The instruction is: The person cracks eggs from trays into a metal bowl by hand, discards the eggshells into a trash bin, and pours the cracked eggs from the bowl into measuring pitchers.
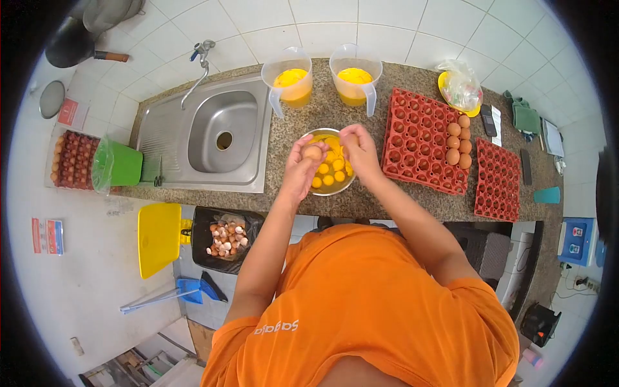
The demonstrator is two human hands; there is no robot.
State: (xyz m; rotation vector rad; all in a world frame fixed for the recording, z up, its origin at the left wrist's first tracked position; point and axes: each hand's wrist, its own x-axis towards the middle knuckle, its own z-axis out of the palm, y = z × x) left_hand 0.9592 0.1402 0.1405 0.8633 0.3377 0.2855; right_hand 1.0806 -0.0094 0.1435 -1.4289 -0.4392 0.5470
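Over a metal bowl (pixel 334 193) with several yolks (pixel 338 165) in it, both of my hands are raised. My left hand (pixel 298 169) is closed round a brown egg (pixel 312 153) at the bowl's left rim. My right hand (pixel 363 155) is closed on another brown egg (pixel 349 140), partly covered by the fingers, at the right rim. Whether either shell is cracked cannot be made out. To the right, a red egg tray (pixel 419 138) holds several brown eggs (pixel 453 142) along its right side.
Two clear jugs (pixel 296 93) (pixel 354 93) of yellow liquid stand behind the bowl. A steel sink (pixel 222 158) lies left; a second red tray (pixel 497 180) lies right. Below left is an open bin (pixel 225 216) with eggshells. A green container (pixel 126 164) stands at the counter's left end.
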